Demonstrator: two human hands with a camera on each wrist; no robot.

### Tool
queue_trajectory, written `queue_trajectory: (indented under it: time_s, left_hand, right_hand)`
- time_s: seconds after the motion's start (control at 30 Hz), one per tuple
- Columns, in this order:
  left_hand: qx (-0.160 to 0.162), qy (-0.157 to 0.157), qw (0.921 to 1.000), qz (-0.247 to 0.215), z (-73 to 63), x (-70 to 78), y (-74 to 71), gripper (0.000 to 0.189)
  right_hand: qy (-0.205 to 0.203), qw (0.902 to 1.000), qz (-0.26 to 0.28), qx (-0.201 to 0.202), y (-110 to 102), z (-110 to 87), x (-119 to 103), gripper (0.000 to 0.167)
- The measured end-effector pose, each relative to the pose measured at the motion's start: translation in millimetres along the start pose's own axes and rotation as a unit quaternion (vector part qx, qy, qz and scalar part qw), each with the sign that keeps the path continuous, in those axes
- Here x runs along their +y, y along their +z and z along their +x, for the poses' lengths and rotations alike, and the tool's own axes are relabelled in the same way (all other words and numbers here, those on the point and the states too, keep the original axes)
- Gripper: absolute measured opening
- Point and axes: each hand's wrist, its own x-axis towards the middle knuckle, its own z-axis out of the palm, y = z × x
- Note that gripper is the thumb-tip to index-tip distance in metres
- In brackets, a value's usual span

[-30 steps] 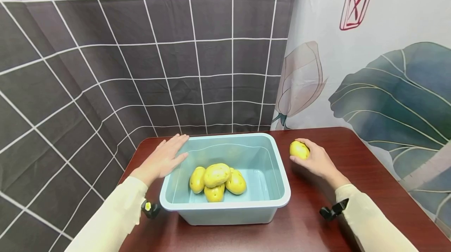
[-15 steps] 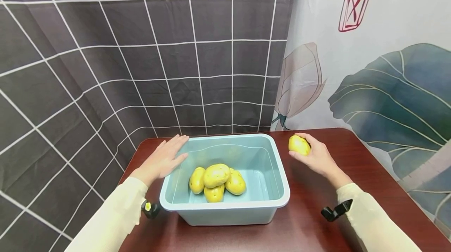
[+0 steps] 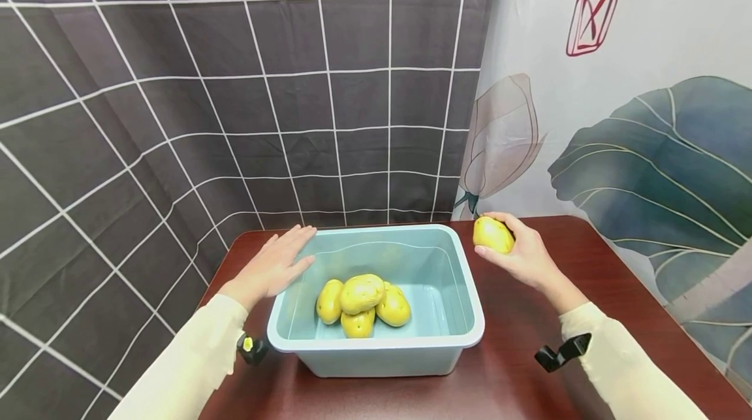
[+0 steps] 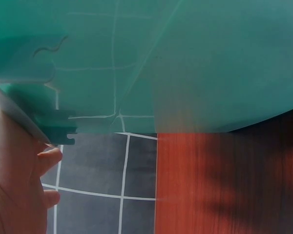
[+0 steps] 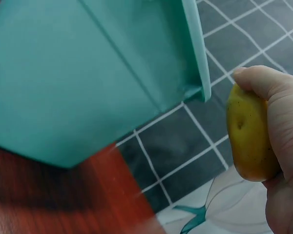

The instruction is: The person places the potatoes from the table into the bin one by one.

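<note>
A light blue plastic bin stands on the table, with several yellow potatoes piled in its left half. My left hand rests on the bin's left rim, fingers straight and thumb reaching over the inside. In the left wrist view that hand shows at the left edge, by the bin's outer wall. My right hand grips one potato just right of the bin's far right corner, raised over the table. The right wrist view shows thumb and fingers around this potato, with the bin's side nearby.
The dark red wooden table reaches right of the bin and in front of it. A dark grey curtain with white grid lines hangs behind and to the left. A white floral curtain hangs at the right.
My right hand has lifted the potato and brought it slightly left, closer to the bin's far right corner. The left hand, the bin and the piled potatoes have stayed put.
</note>
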Motion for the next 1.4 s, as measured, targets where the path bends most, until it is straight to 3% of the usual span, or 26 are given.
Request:
queue_trajectory:
  time_s: [0.33, 0.97, 1.4]
  left_hand:
    - [-0.007, -0.005, 1.0, 0.002, 0.4, -1.0, 0.3, 0.06]
    - [-0.009, -0.007, 0.9999, 0.005, 0.3, -1.4, -0.6, 0.061]
    - [-0.013, -0.011, 0.9999, 0.0, -0.8, 0.3, -1.9, 0.061]
  right_hand:
    - [-0.032, 0.9985, 0.04, -0.018, -1, 6.6, -28, 0.061]
    - [-0.071, 0.994, 0.059, -0.058, 13, 19.6, -58, 0.062]
    - [-0.096, 0.9831, 0.086, -0.131, 17, 38.9, -78, 0.062]
